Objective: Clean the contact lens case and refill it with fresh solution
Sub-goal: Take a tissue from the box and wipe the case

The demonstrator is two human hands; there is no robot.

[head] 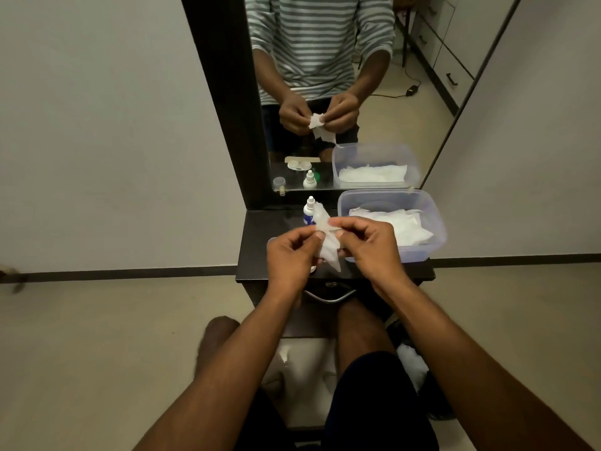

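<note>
**Still on the wiping, no filling yet**

So, I see both hands over the dark worktop (260, 236) in front of the tall mirror (341, 60). The left hand (287, 255) and the right hand (370, 244) each pinch the crumpled white tissue (328, 245), every grip clamped on it. I cannot see the lens case under the hands. In the mirror a small white round lens case (299, 165) lies open on the worktop. I think the cleaning is half done; the filling is left. The little white dropper bottle with a blue label (309, 209) stands just behind the tissue. The clear plastic box of white tissues (435, 222) sits close on the right, so reaching is tight.
</note>
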